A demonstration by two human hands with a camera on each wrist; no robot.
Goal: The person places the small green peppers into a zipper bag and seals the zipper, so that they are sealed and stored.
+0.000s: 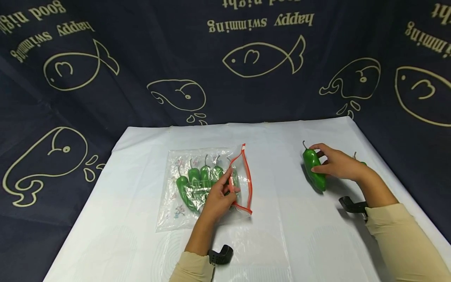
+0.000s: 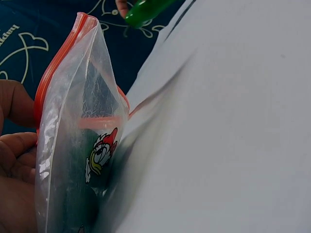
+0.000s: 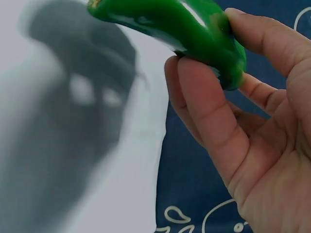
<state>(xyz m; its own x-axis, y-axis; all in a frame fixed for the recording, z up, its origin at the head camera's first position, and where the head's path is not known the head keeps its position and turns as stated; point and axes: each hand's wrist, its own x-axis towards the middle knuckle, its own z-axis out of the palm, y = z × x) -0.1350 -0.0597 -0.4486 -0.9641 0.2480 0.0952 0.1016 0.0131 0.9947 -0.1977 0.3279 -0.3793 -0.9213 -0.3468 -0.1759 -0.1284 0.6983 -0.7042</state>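
Note:
My right hand (image 1: 336,162) holds a glossy green chili pepper (image 1: 311,160) above the right of the table, stem pointing up and away. In the right wrist view, thumb and fingertips pinch the pepper (image 3: 194,34) by its sides. A clear zip bag (image 1: 163,215) with a red zip rim lies left of centre, several green peppers (image 1: 183,186) inside it. My left hand (image 1: 217,199) grips the bag near its mouth, which gapes to the right. In the left wrist view, the raised bag wall (image 2: 68,160) hides part of the left hand's fingers.
Another green pepper (image 1: 363,162) lies at the far right, mostly hidden behind the right hand. A white cloth (image 1: 267,250) covers the table. Dark blue fabric (image 1: 197,47) with fish and whale drawings hangs behind and at both sides.

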